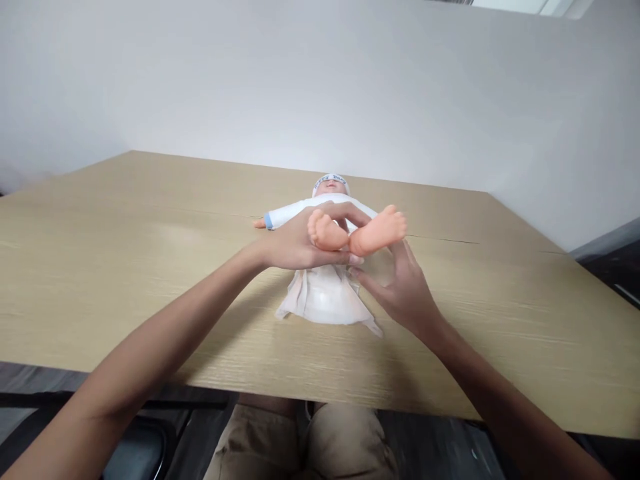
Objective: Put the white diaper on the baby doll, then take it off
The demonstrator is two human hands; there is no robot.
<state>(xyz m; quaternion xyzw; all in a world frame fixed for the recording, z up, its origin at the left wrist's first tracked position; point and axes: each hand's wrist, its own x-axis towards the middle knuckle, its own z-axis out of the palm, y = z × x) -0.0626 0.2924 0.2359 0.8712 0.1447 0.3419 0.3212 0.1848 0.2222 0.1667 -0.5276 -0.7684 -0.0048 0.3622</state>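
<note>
a pale, plain wall (300, 80) fills the far side of the room, with a bright panel (530, 5) cut off at the top right edge. below it spreads the table (125, 267), a wide light wood-grain surface with a thin seam running across it; it carries the things in hand. under its near edge show the dark floor (435, 440), the person's knees in tan shorts (300, 443), and a dark chair (137, 447) at the lower left.

the doll (340, 198) lies on its back at the middle of the table, head toward the wall, legs raised toward the person. the left hand (295, 243) comes in from the side, its fingers curled over the raised legs and its thumb below, apparently gripping them together. the right hand (400, 287) has its thumb spread away from its other fingers, which pass behind one foot; whether they hold anything i cannot tell. beneath the feet, a thin white piece (333, 300), perhaps an opened diaper, spreads on the table with crumpled sides.

the step in hand seems to be keeping the legs up above the white piece; a next move would call for steady support under the ankles. smaller still: the two bare feet (379, 230), the lettered white headwear (330, 179) and a blue cuff (269, 220).
</note>
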